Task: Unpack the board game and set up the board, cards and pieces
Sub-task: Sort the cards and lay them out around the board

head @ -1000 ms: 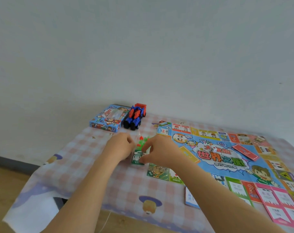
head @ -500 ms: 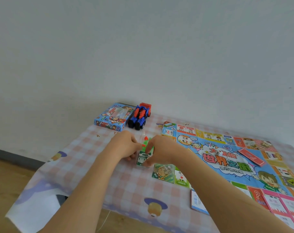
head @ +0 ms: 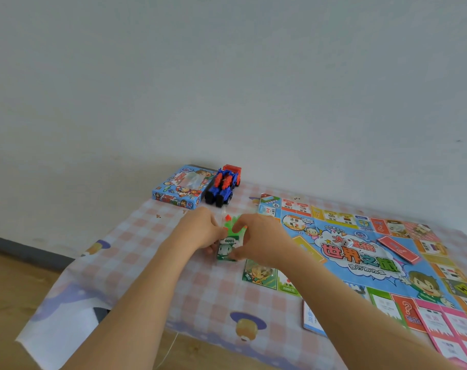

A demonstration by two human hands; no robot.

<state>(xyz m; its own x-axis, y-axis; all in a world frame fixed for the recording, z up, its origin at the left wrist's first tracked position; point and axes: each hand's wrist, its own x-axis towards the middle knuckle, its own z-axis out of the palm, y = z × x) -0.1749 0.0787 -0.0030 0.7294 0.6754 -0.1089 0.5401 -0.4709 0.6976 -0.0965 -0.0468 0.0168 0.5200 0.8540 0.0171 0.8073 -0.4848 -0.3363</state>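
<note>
The colourful game board (head: 360, 252) lies unfolded on the right half of the table. A white die (head: 347, 243) and a red card deck (head: 399, 248) rest on it. Left of the board, my left hand (head: 200, 232) and my right hand (head: 256, 240) both hold a small clear packet (head: 229, 245) with green play money marked 1000 and small red and green pieces inside. Each hand pinches one side of it. The blue game box (head: 181, 186) lies at the table's far left corner.
A blue and red toy truck (head: 223, 189) stands beside the box. Pink cards (head: 451, 329) lie at the board's near right corner, and a blue-edged card (head: 311, 319) lies near the front edge. The checked tablecloth (head: 136, 265) hangs over the table's left side; a wall rises behind.
The view has shifted slightly. Both hands stay together on the packet and have drawn a little closer around it.
</note>
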